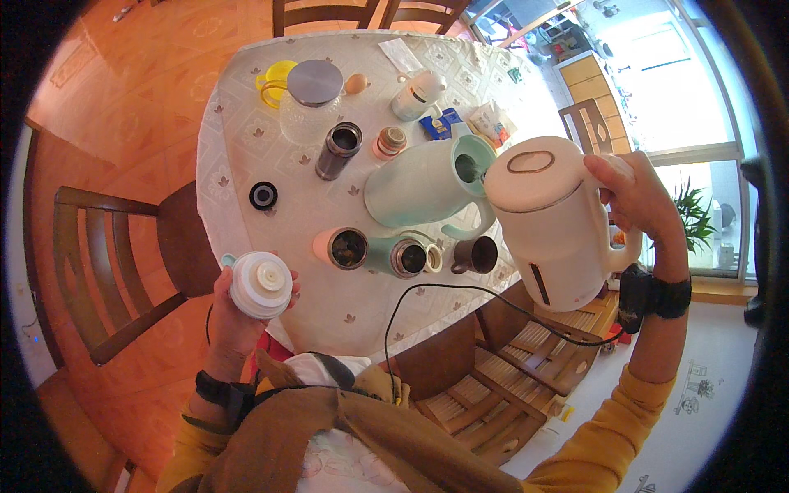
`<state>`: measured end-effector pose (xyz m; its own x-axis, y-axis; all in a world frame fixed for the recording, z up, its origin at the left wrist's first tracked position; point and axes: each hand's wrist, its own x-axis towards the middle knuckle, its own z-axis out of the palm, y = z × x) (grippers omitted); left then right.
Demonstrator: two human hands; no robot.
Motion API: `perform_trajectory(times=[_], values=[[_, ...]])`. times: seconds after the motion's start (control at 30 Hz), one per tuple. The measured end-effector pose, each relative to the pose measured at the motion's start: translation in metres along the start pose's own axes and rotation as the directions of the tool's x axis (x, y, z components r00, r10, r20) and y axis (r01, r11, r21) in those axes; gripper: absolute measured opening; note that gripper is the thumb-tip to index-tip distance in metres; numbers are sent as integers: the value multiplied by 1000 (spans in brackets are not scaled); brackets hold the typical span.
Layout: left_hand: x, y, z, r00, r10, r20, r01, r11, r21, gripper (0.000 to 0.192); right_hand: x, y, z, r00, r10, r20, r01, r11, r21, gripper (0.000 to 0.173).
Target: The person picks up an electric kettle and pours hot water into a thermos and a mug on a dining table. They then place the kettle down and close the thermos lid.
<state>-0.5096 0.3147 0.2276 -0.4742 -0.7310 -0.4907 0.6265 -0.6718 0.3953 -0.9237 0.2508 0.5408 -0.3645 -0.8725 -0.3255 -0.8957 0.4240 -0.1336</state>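
Note:
My right hand (pixel 625 185) grips the handle of a white electric kettle (pixel 548 246), raised and tilted towards the table. The kettle's lidded top is at the open mouth of a mint-green vacuum jug (pixel 413 182). A thin stream seems to run between them, and the jug's inside looks dark. In my left hand (pixel 237 330) is a round white stopper lid (pixel 264 285) with a mint tab, held off the table's near left edge. Before me stand an open pink cup (pixel 341 248), an open green flask (pixel 394 256) and a dark brown mug (pixel 476 255).
A patterned tablecloth (pixel 296 222) covers the table. On it are a glass pitcher (pixel 308 117), a grey flask (pixel 339 151), a pink bottle (pixel 389 143), a white bottle (pixel 419 95), an egg (pixel 356 84) and a black lid (pixel 264 196). Wooden chairs (pixel 117 265) surround it. A black cable (pixel 468 287) reaches my right wrist.

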Motion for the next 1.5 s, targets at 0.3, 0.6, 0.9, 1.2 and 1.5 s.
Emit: perform_trajectory(times=[0.3,0.6,0.9,1.2,1.5], values=[[-2,-1,6,999,13,-43,-12,1000,12,79,4,1,-2,999,-38,14,39,998,-52,59],[-2,-1,0,1000,6,-2,-7,1000,-7,79,7,-3,-3,1000,-16,20,17,997,-74,62],[-2,-2,0,1000,-7,-19,6,999,-33,78,7,-7,-4,997,-68,23,70,992,-102,66],[1,-3,0,1000,-14,5,14,1000,-25,78,6,-10,-4,997,-70,22,72,990,-119,66],[3,-4,-1,1000,-11,24,11,1000,-17,79,16,-5,-5,997,-64,31,66,995,-72,65]])
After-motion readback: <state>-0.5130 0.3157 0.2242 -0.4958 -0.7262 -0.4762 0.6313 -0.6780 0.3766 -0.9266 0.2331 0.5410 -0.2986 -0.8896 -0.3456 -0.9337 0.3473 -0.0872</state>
